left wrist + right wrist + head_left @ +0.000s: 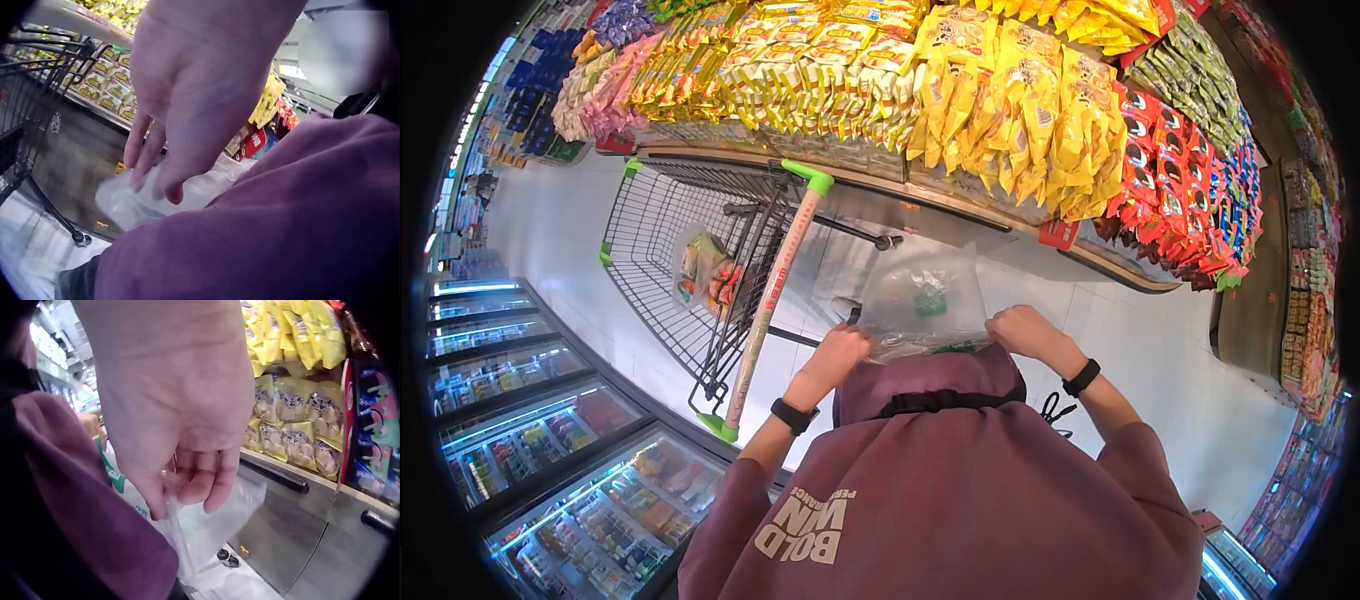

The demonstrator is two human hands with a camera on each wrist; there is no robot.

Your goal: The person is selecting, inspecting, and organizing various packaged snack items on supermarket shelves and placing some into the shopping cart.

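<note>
A clear plastic bag with green print spreads out in front of the person's waist. At its left edge, the left hand holds the plastic between thumb and fingers. The right hand pinches the opposite edge. In the right wrist view, thin gathered film of the bag passes between the thumb and curled fingers of the right hand. From the left wrist, the fingers of the left hand point down over the bag, partly blurred.
A shopping cart with a filled plastic bag in it stands to the left. Shelves of yellow snack packs and red packs run across the front. Lit freezers line the lower left.
</note>
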